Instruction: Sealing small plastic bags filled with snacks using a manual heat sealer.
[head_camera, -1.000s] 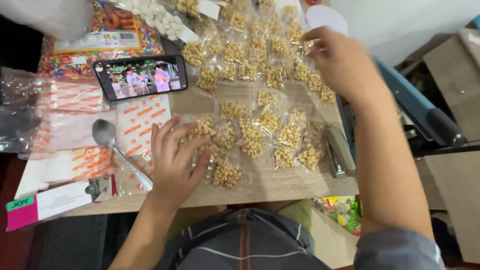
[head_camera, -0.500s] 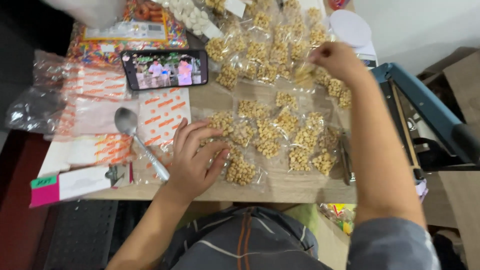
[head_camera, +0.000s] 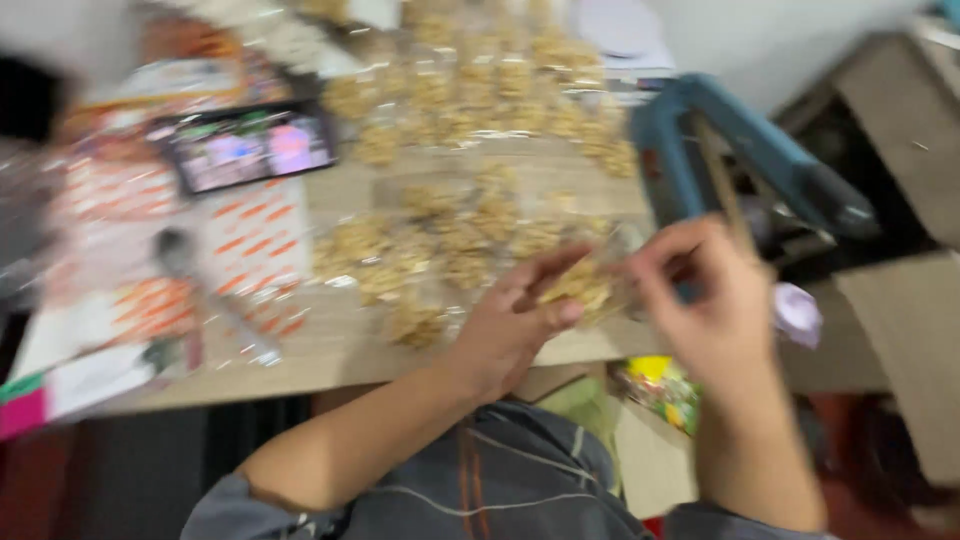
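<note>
Head view: we pinch one snack bag (head_camera: 580, 285) between left hand (head_camera: 510, 320) and right hand (head_camera: 715, 300); filled bags (head_camera: 450, 240) at eleven o'clock, empty bags (head_camera: 120, 190) waiting.

Wooden table (head_camera: 340, 340) under snack bags (head_camera: 450, 235)

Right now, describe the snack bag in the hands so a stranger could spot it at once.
Start at the wooden table and go to its near right edge. Both hands, left hand and right hand, meet there around one clear bag of yellowish puffs. Others lie flat; this one is lifted.
</note>
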